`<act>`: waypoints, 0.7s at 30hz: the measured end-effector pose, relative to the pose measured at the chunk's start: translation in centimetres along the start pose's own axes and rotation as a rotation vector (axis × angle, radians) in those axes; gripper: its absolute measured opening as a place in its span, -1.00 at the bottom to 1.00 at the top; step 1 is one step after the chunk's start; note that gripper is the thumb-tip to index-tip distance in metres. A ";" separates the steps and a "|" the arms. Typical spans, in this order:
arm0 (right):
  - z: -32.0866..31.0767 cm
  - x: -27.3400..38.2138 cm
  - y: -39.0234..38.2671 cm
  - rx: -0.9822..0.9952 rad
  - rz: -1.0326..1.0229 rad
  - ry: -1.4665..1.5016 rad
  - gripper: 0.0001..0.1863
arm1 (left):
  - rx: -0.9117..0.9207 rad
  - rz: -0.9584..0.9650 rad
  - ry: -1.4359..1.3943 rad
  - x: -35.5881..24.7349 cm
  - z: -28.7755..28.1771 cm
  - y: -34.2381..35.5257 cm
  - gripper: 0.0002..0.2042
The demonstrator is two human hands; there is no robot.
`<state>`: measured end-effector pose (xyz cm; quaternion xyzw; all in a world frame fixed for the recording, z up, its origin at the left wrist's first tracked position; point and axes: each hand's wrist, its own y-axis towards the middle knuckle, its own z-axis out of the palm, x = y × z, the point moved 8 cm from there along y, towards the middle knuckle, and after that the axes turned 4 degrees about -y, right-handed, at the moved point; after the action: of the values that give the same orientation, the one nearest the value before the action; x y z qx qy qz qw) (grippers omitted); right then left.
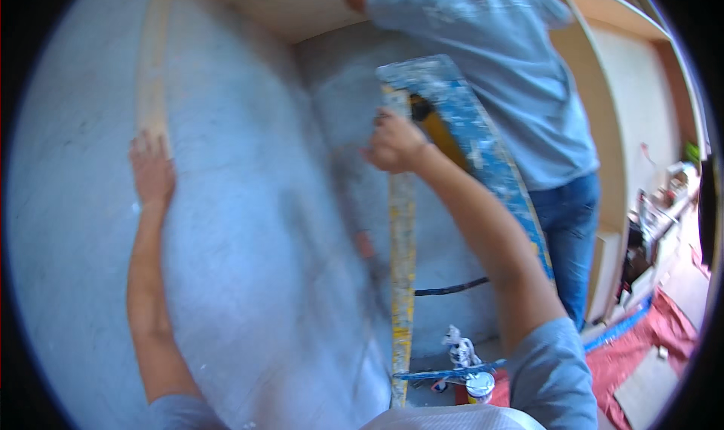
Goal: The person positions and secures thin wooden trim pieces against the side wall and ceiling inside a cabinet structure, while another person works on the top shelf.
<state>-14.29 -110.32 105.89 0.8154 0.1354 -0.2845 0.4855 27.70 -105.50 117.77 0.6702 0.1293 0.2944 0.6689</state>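
My left hand (pixel 153 167) is raised against the grey wall (pixel 226 226), its fingers laid flat over the lower end of a long pale wooden strip (pixel 154 60) that runs up the wall. At the top of a paint-spattered stepladder (pixel 403 264), my right hand (pixel 396 141) is closed round the yellow side rail, just below the blue top (pixel 422 72). Motion blur softens both hands, and the right fingertips are partly hidden.
A co-worker (pixel 498 75) in a blue-grey shirt stands beyond the ladder, one arm reaching up. Wooden shelving (pixel 603 128) rises at the right. Below are a small white bucket (pixel 480 387), a red sheet (pixel 603 366) on the floor and a flat grey panel (pixel 648 385).
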 end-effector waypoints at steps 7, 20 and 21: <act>-0.3 -1.6 -0.8 -0.181 0.007 -0.062 -0.54 | 0.069 -0.060 -0.054 -1.7 -0.7 0.3 -0.33; -0.2 -2.0 -1.0 -0.068 0.037 -0.028 -0.36 | 0.077 -0.004 -0.051 -2.8 -0.6 -0.8 -0.30; -0.4 -1.7 -0.8 -0.113 0.014 -0.032 -0.40 | 0.075 -0.010 -0.042 -2.5 -0.3 -0.9 -0.30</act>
<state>-15.93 -109.43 106.48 0.7831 0.1376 -0.2860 0.5348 25.77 -106.59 116.34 0.7001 0.1293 0.2719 0.6475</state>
